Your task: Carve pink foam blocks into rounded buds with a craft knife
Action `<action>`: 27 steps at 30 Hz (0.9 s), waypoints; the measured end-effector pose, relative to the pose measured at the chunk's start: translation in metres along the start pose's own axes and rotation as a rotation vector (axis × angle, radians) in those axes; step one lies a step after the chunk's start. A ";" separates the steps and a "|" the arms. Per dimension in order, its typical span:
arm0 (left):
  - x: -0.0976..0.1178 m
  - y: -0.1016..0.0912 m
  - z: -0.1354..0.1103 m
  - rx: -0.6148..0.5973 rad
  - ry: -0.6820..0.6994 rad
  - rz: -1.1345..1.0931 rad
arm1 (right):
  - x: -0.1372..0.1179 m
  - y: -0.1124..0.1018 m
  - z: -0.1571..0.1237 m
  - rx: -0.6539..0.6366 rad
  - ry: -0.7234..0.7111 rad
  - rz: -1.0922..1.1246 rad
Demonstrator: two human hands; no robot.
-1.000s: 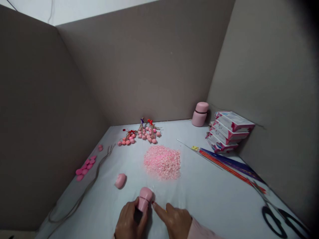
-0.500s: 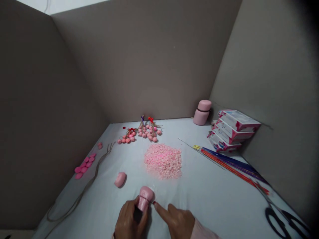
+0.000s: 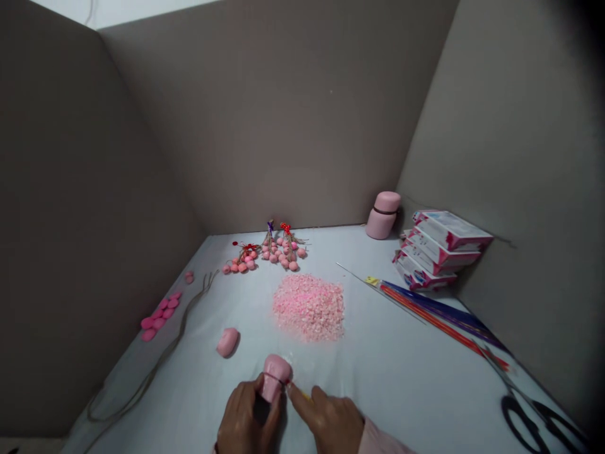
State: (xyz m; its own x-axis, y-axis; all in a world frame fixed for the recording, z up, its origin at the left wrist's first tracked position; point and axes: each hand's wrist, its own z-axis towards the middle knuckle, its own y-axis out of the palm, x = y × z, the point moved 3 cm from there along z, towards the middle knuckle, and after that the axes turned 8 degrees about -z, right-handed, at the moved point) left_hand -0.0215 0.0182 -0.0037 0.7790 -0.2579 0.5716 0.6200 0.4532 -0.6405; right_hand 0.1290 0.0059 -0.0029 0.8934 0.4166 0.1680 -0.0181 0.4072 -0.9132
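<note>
My left hand is closed around the lower sides of a pink soap bar, thumb and fingers on opposite edges, low over the table. Across the soap runs a thin dark line that looks like a knife blade. My right hand is closed beside it, index finger stretched to the soap's right edge. A bit of yellow handle shows behind that finger; the rest is hidden by the hand. A smaller cut piece of pink soap lies to the left.
Beyond the hands is a heap of pink soap shavings. Bunches of pink balls lie behind it. Pink discs and twine are left. Scissors, pipe cleaners, stacked boxes and a pink flask stand or lie right.
My right hand has shifted slightly left, closer to the soap. The dark line now spans the soap's width, and some yellow shows by the finger. My left hand stays put.
</note>
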 end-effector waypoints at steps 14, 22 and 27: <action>-0.002 0.003 0.000 0.042 0.080 -0.031 | -0.002 -0.012 -0.002 0.167 0.072 -0.073; -0.002 0.001 0.000 0.000 0.102 -0.072 | -0.004 -0.018 -0.004 0.187 0.080 -0.097; -0.001 -0.002 0.002 -0.021 0.100 -0.091 | -0.006 -0.020 -0.006 0.201 0.070 -0.115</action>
State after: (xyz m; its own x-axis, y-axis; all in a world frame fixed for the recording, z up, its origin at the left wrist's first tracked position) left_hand -0.0233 0.0192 -0.0022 0.7244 -0.3812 0.5744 0.6893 0.4061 -0.5999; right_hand 0.1272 -0.0096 0.0119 0.9236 0.3036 0.2342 0.0028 0.6054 -0.7959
